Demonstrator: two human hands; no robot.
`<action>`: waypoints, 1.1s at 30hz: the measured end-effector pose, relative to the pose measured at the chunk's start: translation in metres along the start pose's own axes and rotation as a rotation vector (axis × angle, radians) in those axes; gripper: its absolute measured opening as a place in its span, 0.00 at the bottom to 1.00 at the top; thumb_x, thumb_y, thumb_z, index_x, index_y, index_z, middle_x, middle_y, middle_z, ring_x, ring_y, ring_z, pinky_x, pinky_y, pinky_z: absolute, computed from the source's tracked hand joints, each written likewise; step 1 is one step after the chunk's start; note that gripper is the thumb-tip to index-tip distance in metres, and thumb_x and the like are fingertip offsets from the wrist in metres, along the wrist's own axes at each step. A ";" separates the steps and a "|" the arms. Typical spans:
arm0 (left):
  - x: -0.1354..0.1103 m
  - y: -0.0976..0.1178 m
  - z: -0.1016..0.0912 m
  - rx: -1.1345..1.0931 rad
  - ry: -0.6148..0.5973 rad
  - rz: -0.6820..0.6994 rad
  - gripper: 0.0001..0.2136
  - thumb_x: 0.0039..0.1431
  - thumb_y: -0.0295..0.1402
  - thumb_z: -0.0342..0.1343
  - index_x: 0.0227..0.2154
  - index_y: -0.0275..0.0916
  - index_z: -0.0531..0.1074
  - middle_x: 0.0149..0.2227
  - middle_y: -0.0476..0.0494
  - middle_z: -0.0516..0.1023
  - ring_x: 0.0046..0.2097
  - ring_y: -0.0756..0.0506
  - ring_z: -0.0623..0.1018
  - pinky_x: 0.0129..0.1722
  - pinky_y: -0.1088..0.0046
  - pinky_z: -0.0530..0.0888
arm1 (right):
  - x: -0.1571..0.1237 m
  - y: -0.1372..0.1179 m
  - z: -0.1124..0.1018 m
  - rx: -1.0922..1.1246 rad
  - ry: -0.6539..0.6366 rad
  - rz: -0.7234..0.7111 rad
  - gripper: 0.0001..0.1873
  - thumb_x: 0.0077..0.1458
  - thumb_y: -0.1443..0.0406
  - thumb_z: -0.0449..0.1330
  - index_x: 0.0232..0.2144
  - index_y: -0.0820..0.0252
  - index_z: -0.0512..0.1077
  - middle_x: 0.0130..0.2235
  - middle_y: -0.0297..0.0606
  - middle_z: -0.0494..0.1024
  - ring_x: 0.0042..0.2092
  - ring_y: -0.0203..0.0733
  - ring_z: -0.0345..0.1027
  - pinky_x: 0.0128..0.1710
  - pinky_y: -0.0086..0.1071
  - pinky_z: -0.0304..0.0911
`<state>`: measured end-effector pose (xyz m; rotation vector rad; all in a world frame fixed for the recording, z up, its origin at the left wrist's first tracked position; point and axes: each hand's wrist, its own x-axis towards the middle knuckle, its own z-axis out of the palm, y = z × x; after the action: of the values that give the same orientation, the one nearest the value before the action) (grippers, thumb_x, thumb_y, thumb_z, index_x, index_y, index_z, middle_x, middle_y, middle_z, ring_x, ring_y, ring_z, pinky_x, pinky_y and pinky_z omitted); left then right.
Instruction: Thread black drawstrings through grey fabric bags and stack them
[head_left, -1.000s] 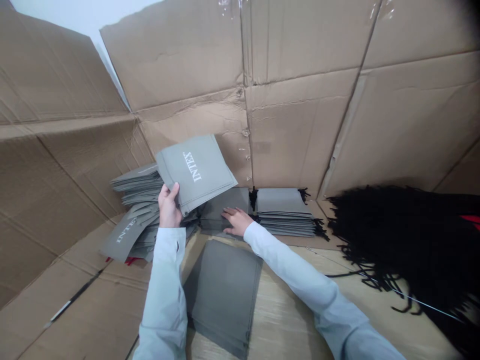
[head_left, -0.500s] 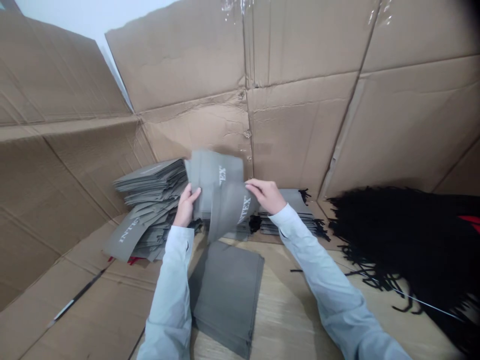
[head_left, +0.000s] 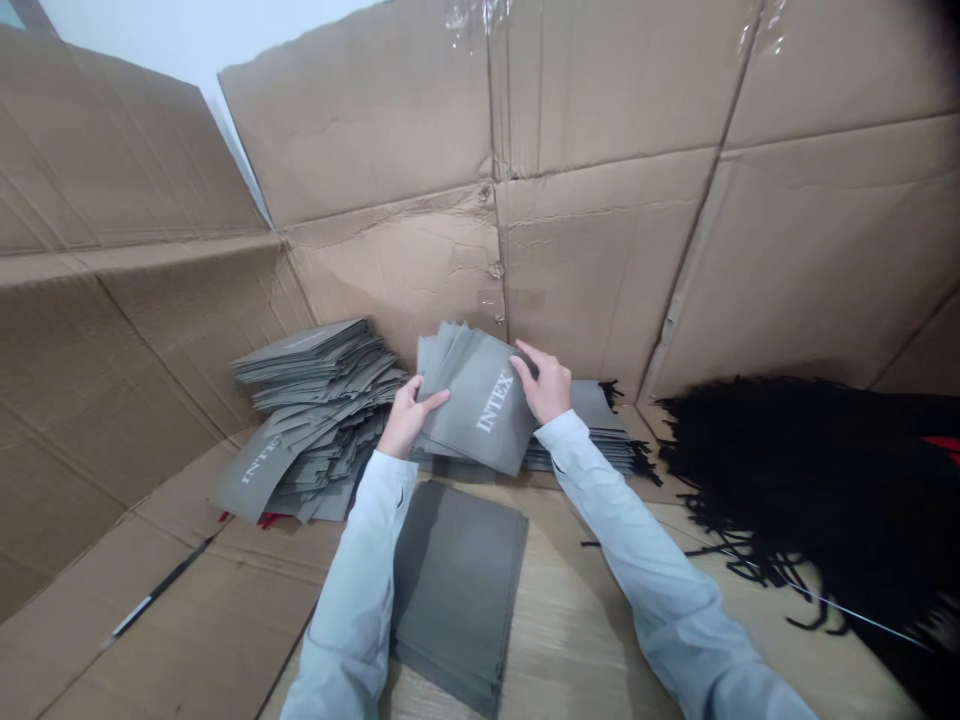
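My left hand (head_left: 414, 412) is closed on the left edge of a slightly fanned bunch of flat grey fabric pieces (head_left: 472, 400), its thumb on top. The front one has white INTEX lettering and is tilted. At the bunch's upper right corner, my right hand (head_left: 546, 385) pinches the edge between thumb and fingers. Below the bunch lies a neat stack of plain grey pieces (head_left: 461, 580) on the table. Behind and under the bunch, more grey pieces are partly hidden.
A tall, uneven heap of grey INTEX pieces (head_left: 315, 420) leans at the left. A stack of grey pieces with black cord ends (head_left: 600, 420) sits beyond my right wrist. At the right lies a large pile of black cords (head_left: 810, 480). Cardboard walls (head_left: 600, 250) enclose the back and left.
The front piece, bent and lifted apart half a second ago, now lies flat against the others in the bunch. My left hand has moved right and the bunch has turned and lowered.
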<state>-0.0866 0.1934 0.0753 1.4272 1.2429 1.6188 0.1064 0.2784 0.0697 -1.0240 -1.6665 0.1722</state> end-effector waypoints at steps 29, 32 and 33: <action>-0.003 0.013 -0.013 -0.368 0.097 -0.073 0.34 0.44 0.56 0.41 0.35 0.28 0.73 0.35 0.35 0.75 0.43 0.40 0.71 0.43 0.64 0.66 | 0.005 -0.008 -0.018 0.580 -0.212 0.135 0.17 0.46 0.55 0.52 0.26 0.65 0.68 0.28 0.36 0.72 0.31 0.36 0.63 0.32 0.30 0.59; -0.003 0.007 -0.003 -0.349 0.090 -0.085 0.25 0.41 0.50 0.52 0.35 0.31 0.72 0.35 0.39 0.75 0.42 0.42 0.72 0.43 0.67 0.67 | 0.000 -0.005 0.000 0.762 -0.158 0.296 0.17 0.42 0.56 0.55 0.28 0.66 0.67 0.29 0.38 0.73 0.34 0.38 0.65 0.36 0.33 0.60; -0.002 0.005 0.000 -0.332 0.083 -0.083 0.23 0.40 0.45 0.55 0.35 0.32 0.71 0.35 0.40 0.75 0.41 0.42 0.73 0.42 0.68 0.67 | -0.001 -0.005 0.004 0.785 -0.150 0.319 0.18 0.41 0.56 0.55 0.28 0.66 0.67 0.30 0.39 0.73 0.34 0.38 0.65 0.37 0.34 0.60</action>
<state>-0.0854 0.1896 0.0790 1.0995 1.0055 1.7464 0.1002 0.2759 0.0701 -0.6622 -1.3573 1.0449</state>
